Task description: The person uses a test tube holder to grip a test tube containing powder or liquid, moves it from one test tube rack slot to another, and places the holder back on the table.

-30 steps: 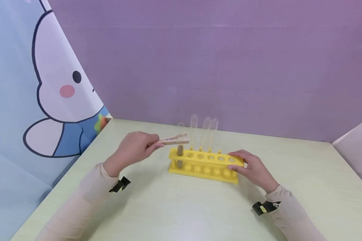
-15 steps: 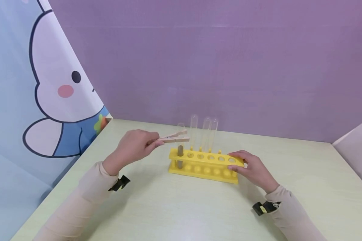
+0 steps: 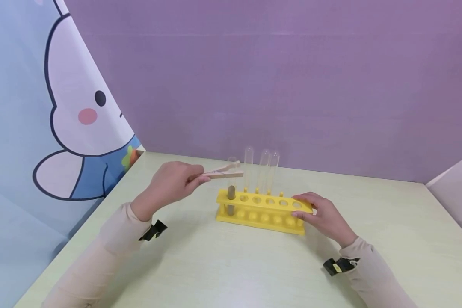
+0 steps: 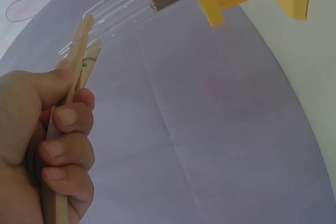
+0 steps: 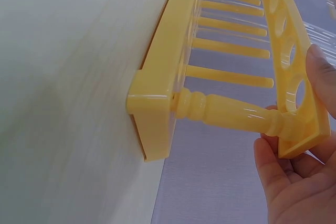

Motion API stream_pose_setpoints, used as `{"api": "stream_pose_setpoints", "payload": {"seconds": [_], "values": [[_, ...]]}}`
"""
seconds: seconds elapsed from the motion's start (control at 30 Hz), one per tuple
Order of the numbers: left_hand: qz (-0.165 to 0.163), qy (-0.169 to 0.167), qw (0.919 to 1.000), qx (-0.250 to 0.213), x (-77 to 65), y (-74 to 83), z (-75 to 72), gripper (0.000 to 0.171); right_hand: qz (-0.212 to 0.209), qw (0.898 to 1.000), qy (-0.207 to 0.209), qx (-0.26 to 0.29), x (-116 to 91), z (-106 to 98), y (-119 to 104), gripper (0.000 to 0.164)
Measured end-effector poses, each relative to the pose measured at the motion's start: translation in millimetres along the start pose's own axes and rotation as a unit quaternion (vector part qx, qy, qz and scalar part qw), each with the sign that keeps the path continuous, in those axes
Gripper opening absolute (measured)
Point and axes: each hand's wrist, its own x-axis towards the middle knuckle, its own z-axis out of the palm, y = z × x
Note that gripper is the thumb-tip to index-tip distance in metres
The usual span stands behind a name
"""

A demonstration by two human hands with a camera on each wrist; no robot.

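My left hand (image 3: 171, 182) grips a wooden test tube clamp (image 3: 223, 174) by its handles, fingers curled round them in the left wrist view. The clamp's two prongs stand apart at the tips and overlap the upper, clear part of a test tube (image 3: 231, 192). This tube stands upright in the leftmost hole of a yellow test tube rack (image 3: 259, 200), and its lower part is filled brown. My right hand (image 3: 321, 214) holds the rack's right end, thumb in front and fingers behind the top bar in the right wrist view.
Three clear test tubes (image 3: 248, 160) stand rounded end up on pegs (image 5: 231, 48) along the rack's back. The rack rests on a pale table (image 3: 231, 269). A purple backdrop (image 3: 273, 85) rises behind it, and a blue cartoon cloth (image 3: 11, 107) hangs at the left.
My left hand has risen slightly with the clamp, whose prongs now overlap the tube higher up. The rack, the tubes and my right hand have stayed in place.
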Motion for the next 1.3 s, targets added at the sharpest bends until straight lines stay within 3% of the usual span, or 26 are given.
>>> {"api": "stream_pose_setpoints", "payload": {"seconds": [0.27,1.3], "values": [[-0.013,-0.012,0.9998,-0.003,1.8,3.0,-3.6,0.028,0.002,1.0,-0.003,-0.002,-2,-1,0,0.042],[-0.004,-0.002,0.9998,-0.017,12.5,6.3,-21.4,0.03,-0.005,1.0,0.001,-0.015,-3,-4,1,0.042]]}}
